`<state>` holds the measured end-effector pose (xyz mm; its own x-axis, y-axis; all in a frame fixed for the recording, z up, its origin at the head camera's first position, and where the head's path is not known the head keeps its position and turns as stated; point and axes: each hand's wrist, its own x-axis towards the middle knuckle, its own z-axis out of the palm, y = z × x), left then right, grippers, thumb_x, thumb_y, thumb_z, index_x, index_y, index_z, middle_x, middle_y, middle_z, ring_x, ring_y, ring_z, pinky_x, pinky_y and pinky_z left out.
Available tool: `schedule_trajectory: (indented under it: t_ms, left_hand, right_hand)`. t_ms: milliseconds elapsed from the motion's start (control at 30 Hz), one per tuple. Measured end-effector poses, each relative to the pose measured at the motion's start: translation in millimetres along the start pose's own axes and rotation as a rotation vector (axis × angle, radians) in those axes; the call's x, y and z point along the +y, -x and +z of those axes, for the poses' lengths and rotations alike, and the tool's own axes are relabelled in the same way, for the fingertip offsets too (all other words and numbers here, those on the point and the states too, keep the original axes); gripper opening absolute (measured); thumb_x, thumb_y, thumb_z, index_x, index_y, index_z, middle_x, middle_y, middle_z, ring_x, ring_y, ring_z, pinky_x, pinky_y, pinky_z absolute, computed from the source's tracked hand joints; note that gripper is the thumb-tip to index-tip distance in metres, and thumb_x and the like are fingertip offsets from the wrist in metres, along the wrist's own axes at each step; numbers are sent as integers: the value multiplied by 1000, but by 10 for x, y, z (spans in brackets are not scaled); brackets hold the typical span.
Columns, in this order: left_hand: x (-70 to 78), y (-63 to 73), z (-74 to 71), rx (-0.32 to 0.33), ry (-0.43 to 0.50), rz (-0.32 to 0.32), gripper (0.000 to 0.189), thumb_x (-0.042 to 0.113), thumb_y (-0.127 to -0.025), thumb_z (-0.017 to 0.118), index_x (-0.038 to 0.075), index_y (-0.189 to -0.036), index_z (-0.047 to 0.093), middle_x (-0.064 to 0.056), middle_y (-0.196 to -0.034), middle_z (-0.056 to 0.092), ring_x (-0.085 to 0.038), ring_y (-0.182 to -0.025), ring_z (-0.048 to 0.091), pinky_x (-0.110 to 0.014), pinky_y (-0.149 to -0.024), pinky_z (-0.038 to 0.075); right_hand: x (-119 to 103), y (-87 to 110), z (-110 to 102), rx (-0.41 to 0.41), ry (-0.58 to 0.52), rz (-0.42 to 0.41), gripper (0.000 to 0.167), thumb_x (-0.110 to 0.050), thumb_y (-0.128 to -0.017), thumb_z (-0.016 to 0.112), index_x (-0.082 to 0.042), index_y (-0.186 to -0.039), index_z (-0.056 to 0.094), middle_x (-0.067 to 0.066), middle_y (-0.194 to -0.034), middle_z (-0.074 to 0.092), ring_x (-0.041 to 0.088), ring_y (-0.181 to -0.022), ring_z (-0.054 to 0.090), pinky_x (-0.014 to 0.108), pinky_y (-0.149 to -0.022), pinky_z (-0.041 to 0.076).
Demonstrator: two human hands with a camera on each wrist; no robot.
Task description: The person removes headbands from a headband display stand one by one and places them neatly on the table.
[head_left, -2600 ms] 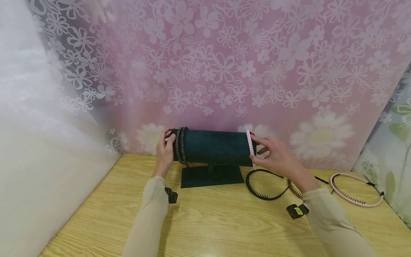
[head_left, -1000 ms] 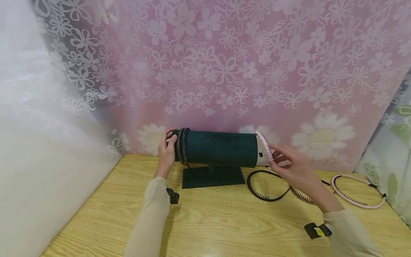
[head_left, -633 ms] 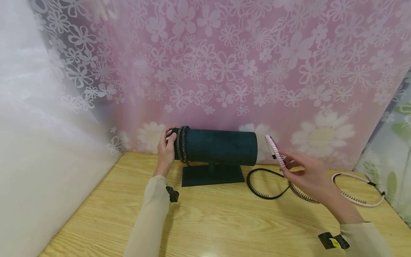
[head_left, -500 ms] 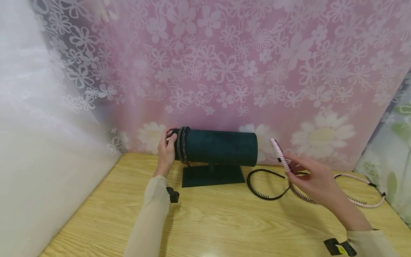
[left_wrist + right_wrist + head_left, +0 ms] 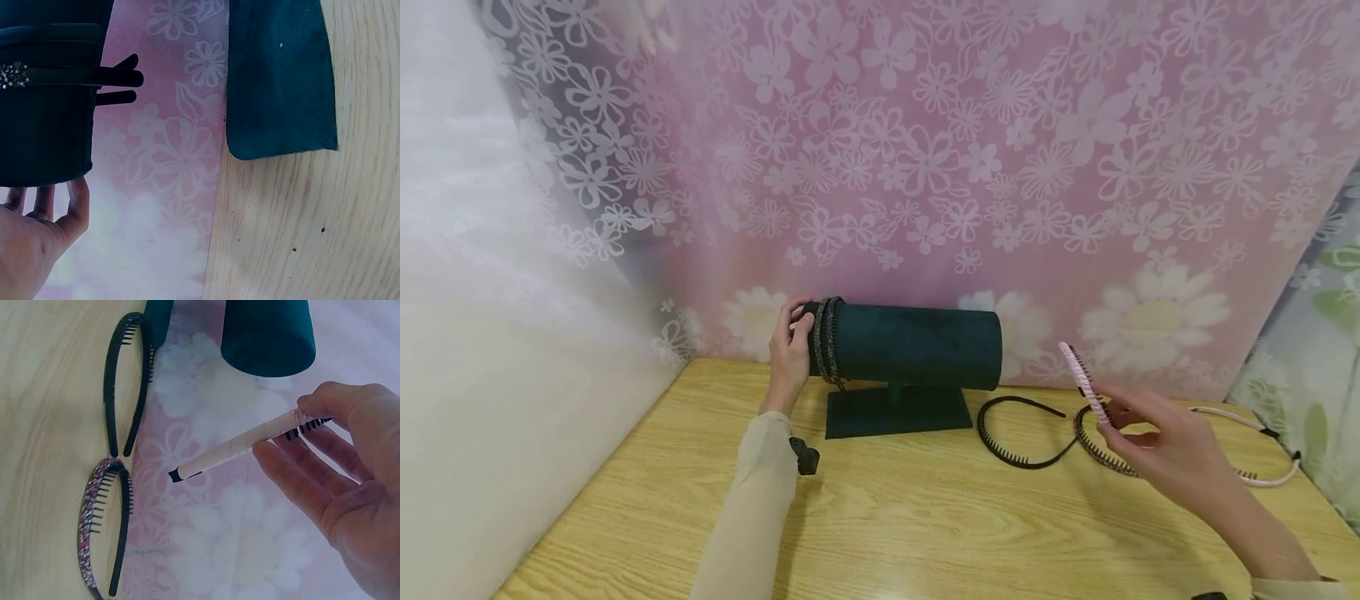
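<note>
A dark green velvet headband stand (image 5: 917, 346) has a horizontal roll on a flat base. My left hand (image 5: 788, 354) grips the roll's left end, thumb on the front and fingers going round behind. Close by that thumb, dark glittery headbands (image 5: 825, 342) sit around the roll; in the left wrist view, their black tips (image 5: 119, 77) stick out past it. Off to the right, my right hand (image 5: 1176, 446) pinches a pink wrapped headband (image 5: 1084, 382) between thumb and fingers, in the air apart from the roll. Dark comb teeth line its inner side in the right wrist view.
On the wooden table (image 5: 887, 517) right of the stand lie a black toothed headband (image 5: 992, 446) and a speckled headband (image 5: 1093, 452), ends close together. Another pink headband (image 5: 1273, 482) lies farther right, partly hidden by my right hand. A pink flowered curtain (image 5: 880, 167) hangs behind.
My right hand has drawn the pink headband off the roll's right end and carried it rightward and slightly down. My left hand has stayed on the roll's left end.
</note>
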<state>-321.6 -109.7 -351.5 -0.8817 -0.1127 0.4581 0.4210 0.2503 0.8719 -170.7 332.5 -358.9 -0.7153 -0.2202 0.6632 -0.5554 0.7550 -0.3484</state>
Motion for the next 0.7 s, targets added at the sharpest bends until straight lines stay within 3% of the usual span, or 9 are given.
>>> schedule_trajectory:
  t_ms: [33, 267, 433, 700]
  left_hand:
    - [0, 0, -1, 0, 0, 0, 43, 26, -108, 44, 6, -145, 52, -22, -141, 55, -39, -122, 54, -53, -107, 42]
    - [-435, -161, 70, 37, 15, 10, 44, 38, -108, 44, 15, -144, 53, -14, -139, 56, -35, -122, 55, -55, -107, 41]
    - [-439, -172, 67, 14, 30, -8, 44, 31, -109, 43, 12, -148, 51, -18, -144, 54, -39, -128, 52, -58, -112, 38]
    - [-465, -173, 73, 30, 9, 21, 44, 41, -107, 44, 20, -145, 53, -11, -141, 56, -33, -126, 55, -56, -110, 41]
  right_hand:
    - [8, 18, -6, 3, 6, 1, 61, 15, -72, 80, -7, -128, 70, 0, -89, 68, -17, -84, 59, 6, -64, 51]
    - [65, 126, -64, -10, 9, 23, 66, 16, -71, 81, -5, -132, 67, -5, -87, 64, -17, -81, 60, 5, -62, 50]
    - [96, 208, -121, -38, 21, 56, 64, 14, -74, 80, -3, -134, 65, -8, -87, 64, -17, -80, 61, 6, -61, 50]
    - [191, 383, -192, -70, 60, 138, 69, 12, -74, 81, -8, -137, 64, -10, -87, 64, -17, -78, 60, 5, -60, 48]
